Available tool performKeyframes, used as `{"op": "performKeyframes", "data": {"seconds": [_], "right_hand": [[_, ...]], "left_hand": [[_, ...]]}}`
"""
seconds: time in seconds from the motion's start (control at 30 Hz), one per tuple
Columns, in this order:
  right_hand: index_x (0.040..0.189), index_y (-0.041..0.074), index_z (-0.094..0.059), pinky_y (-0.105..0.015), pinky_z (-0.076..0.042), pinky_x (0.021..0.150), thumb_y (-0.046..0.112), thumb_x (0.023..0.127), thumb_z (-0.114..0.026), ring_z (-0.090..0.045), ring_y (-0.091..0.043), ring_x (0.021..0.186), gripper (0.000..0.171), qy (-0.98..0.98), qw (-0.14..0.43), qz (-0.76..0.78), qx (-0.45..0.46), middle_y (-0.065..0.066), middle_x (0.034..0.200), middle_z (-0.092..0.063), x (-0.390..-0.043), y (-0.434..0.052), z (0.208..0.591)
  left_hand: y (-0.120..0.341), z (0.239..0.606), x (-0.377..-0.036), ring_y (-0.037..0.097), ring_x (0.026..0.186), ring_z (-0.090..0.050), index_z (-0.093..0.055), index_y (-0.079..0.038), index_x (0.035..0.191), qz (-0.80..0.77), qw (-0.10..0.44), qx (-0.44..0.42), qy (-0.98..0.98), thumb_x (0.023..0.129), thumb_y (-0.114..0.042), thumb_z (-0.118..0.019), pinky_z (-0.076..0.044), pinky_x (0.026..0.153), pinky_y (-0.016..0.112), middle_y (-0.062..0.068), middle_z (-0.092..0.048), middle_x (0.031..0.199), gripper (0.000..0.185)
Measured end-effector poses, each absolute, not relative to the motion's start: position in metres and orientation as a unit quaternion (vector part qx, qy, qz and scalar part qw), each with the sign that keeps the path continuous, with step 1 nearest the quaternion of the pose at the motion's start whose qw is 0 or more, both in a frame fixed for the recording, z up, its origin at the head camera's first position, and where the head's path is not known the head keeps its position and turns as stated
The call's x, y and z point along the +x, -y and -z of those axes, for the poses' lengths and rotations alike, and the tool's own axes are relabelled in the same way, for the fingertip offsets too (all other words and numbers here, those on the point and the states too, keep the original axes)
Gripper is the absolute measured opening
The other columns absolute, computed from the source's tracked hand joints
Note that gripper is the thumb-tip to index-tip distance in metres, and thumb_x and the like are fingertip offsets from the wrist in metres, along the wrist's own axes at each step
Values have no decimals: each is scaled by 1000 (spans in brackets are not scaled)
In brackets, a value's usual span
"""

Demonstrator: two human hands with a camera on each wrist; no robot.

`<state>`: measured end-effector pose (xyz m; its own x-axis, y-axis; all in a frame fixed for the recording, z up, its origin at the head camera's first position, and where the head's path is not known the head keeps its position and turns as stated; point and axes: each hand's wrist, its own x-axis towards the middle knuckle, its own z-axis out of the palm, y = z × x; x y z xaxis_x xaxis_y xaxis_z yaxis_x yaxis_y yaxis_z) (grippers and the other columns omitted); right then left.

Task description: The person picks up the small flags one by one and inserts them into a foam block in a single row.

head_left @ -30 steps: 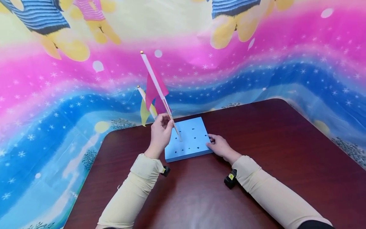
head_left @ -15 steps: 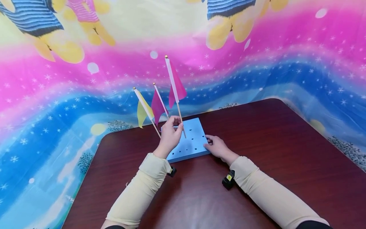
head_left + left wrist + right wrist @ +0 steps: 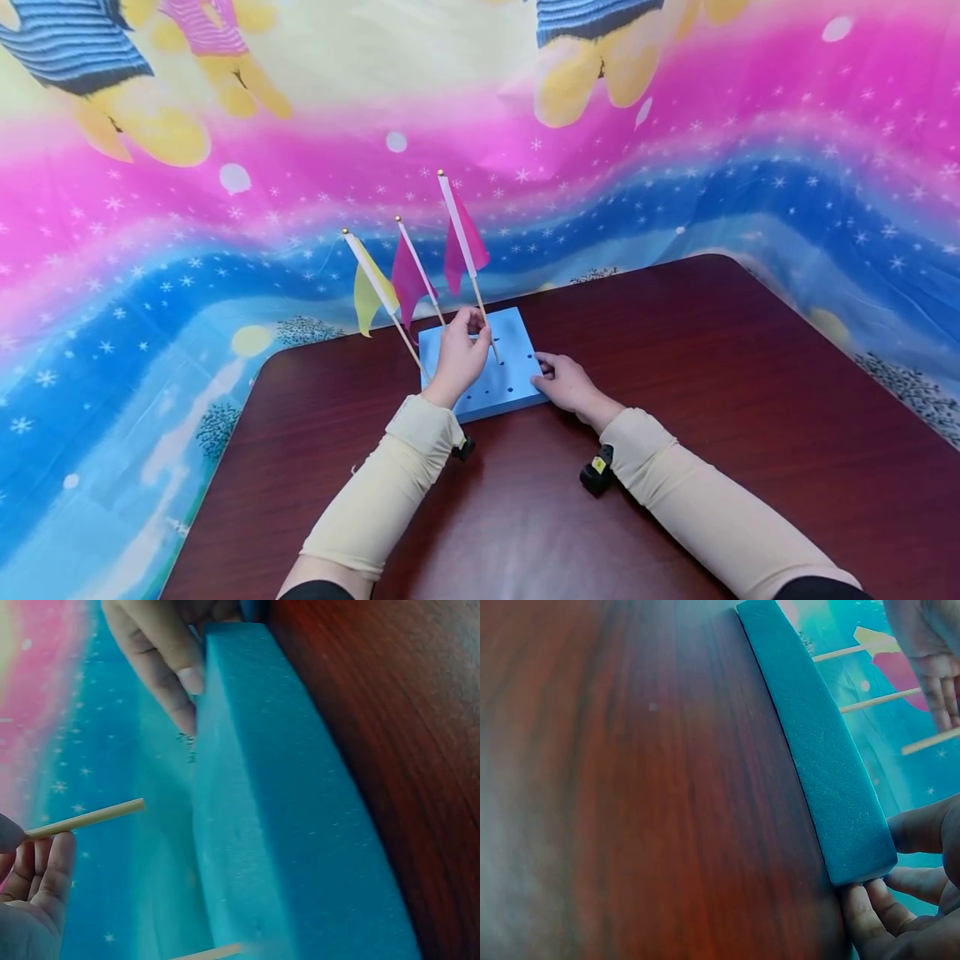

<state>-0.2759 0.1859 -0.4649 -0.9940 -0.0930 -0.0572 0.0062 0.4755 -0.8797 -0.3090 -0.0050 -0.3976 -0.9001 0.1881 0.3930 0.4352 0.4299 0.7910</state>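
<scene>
A blue foam block (image 3: 510, 379) with several holes lies on the dark red table (image 3: 675, 375). My left hand (image 3: 472, 321) pinches the wooden stick of a pink flag (image 3: 463, 237), held tilted over the block's middle. In the left wrist view the stick's lower end (image 3: 112, 814) hangs just short of the block's top (image 3: 300, 825), beside my fingers (image 3: 37, 892). A yellow flag (image 3: 365, 292) and a second pink flag (image 3: 408, 279) stand at the block's left side. My right hand (image 3: 546, 371) rests with straight fingers against the block's front right corner (image 3: 855, 825).
A bright pink, blue and yellow patterned cloth (image 3: 675, 150) hangs behind and around the table. The table's rounded far edge (image 3: 720, 260) lies just past the block. Small black cameras sit on both wrists (image 3: 596, 475).
My left hand has carried the pink flag to the right over the block and lowered it. The right hand has stayed at the block's corner.
</scene>
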Motion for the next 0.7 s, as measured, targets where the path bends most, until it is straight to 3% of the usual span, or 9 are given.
{"op": "performKeyframes", "data": {"seconds": [0.7], "right_hand": [[152, -7, -42, -46, -48, 100, 9, 103, -60, -53, -31, 114, 55, -864, 47, 500, -27, -22, 131, -55, -277, -186, 467]], "left_hand": [[3, 422, -320, 28, 99, -65, -58, -3, 110, 499, 106, -163, 845, 104, -2, -57, -57, 89, 44, 13, -64, 100, 6]]}}
